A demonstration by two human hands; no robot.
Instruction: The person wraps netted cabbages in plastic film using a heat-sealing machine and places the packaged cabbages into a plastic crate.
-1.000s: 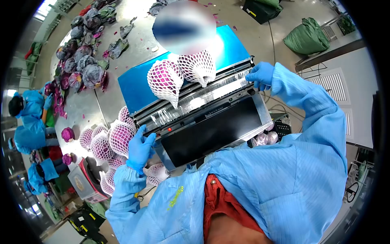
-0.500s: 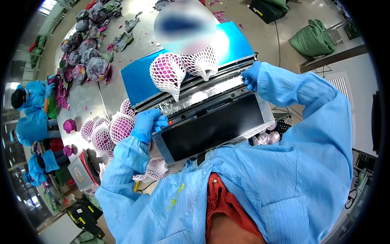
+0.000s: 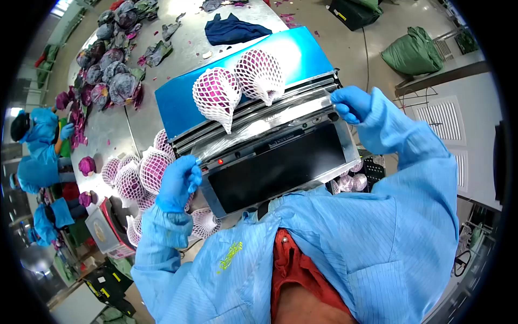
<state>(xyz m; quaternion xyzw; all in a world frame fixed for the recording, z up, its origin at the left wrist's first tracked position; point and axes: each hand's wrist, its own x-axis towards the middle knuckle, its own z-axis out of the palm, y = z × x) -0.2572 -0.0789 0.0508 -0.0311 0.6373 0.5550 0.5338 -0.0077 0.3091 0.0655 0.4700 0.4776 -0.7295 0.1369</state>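
Both my blue-gloved hands pinch the near edge of a clear plastic film (image 3: 259, 125), which stretches between them across a film-wrapping machine. My left hand (image 3: 179, 182) is closed on the film's left corner, beside the machine's red light. At the machine's right end, my right hand (image 3: 353, 103) is closed on the other corner. Two red cabbages in white foam nets, a left one (image 3: 217, 93) and a right one (image 3: 260, 73), rest on the machine's blue top (image 3: 181, 110) behind the film. Nearest my body lies the machine's black plate (image 3: 278, 168).
More netted cabbages (image 3: 154, 166) stand left of the machine. Untrimmed cabbages (image 3: 121, 86) and loose leaves lie on the metal table (image 3: 162, 81). A navy cloth (image 3: 234, 29) sits behind the blue top. Co-workers (image 3: 40, 167) are at far left; a green sack (image 3: 413, 51) lies right.
My hands have moved apart, the left outward and toward me, the right outward. The film between them now looks tauter and raised. The view has shifted slightly.
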